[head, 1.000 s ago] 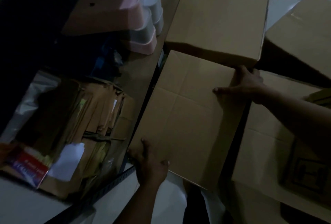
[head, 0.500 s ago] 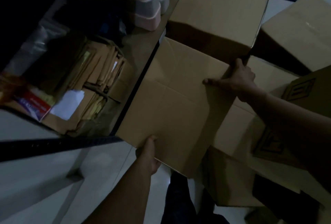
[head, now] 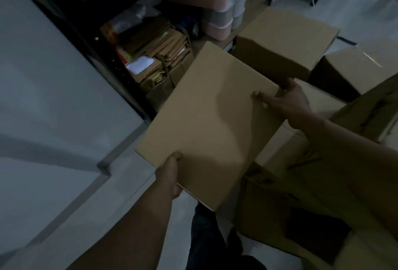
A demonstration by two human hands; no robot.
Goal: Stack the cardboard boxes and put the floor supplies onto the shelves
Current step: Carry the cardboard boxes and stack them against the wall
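Carrying one cardboard box (head: 206, 123), left hand (head: 170, 174) and right hand (head: 288, 99) clamped on opposite corners; other boxes (head: 286, 41) unstacked, floor supplies seemingly unshelved.

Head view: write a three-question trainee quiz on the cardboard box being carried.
1. True or false: only one hand holds the cardboard box.
2. Where does the left hand grip the box?
A. at its near corner
B. at its far edge
C. flat on the middle of its top
3. Fill in: the stacked containers beyond the box are white and ____.

Key
1. False: the right hand grips the far right edge too, thumb on top.
2. A
3. pink
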